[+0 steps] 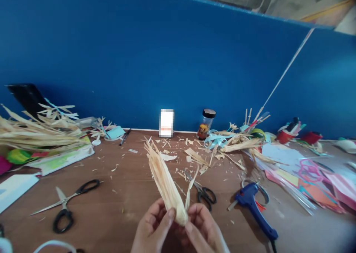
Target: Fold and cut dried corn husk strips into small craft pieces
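Observation:
A bundle of pale dried corn husk tilts up and to the left above the table, its frayed ends pointing away from me. My left hand grips the rounded near end from the left, thumb on top. From the right, my right hand pinches a thin husk strip at that same end; the strip stands up beside the bundle. Black-handled scissors lie just beyond my right hand. Most fingertips are hidden behind the husk.
Open scissors lie on the left, and a blue glue gun on the right. Husk scraps litter the brown table. Behind stand a black-lidded jar and a blue partition. Long husks are heaped at left.

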Demonstrator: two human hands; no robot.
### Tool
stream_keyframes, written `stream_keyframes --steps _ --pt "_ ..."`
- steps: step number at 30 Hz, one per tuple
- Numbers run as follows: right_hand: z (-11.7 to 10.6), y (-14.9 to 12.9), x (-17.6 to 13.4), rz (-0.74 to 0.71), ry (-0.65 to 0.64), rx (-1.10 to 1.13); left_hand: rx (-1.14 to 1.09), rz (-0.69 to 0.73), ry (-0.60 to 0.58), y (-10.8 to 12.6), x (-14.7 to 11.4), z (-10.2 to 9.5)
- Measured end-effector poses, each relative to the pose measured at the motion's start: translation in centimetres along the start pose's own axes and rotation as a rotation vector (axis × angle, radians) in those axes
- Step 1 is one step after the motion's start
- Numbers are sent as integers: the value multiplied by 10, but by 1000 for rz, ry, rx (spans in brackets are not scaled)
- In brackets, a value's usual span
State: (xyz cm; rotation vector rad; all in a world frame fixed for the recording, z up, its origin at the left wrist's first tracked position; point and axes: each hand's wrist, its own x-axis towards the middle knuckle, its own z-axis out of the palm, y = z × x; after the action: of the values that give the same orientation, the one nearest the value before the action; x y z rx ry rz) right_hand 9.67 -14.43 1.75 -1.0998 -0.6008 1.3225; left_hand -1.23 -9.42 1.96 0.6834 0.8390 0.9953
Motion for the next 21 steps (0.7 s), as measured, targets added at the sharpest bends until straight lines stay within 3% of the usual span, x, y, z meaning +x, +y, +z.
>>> stream_keyframes --steps 4,9,15,18,21 --pt "-2 -3 8 -17 -11 -88 -32 -14 -8 1 0 -6" --pt "3 8 14 -59 28 -59 93 1 65 2 0 -9" --pt "13 8 11 -319 348 -195 257 67 67 7 0 -11" --pt "16 6 11 -289 282 -276 336 98 63 9 -2 -11" --pt "13 7 16 -205 178 -184 341 133 72 7 -3 -12"
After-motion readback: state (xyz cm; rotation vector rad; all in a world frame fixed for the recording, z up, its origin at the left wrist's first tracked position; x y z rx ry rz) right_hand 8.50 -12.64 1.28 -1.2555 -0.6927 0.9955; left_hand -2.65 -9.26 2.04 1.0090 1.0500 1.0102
